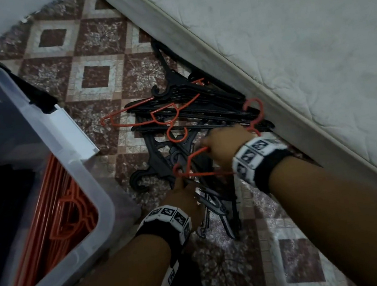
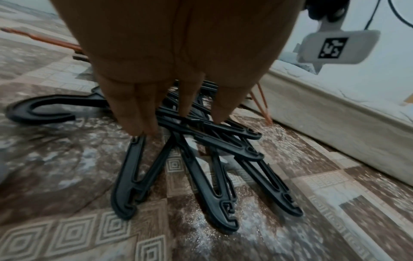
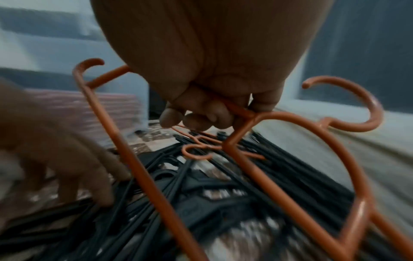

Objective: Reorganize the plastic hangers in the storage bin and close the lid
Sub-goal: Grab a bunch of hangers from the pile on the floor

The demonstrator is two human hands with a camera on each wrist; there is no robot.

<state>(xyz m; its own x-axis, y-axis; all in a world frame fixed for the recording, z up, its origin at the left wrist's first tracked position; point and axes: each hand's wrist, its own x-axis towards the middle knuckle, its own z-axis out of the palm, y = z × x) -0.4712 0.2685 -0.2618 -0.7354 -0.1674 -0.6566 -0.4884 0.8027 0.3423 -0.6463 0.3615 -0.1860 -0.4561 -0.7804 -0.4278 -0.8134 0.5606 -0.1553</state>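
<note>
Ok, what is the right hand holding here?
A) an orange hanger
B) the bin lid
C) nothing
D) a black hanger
A: in the right wrist view, the right hand has its fingers curled round an orange hanger, raised over the black hangers on the floor.

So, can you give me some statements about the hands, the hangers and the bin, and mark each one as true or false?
1. The right hand grips an orange hanger. True.
2. The left hand holds an orange hanger too. False: its straight fingers touch the black hangers on the floor.
3. The storage bin already has orange hangers inside. True.
4. All black hangers lie on the mattress. False: they lie on the patterned carpet beside it.
</note>
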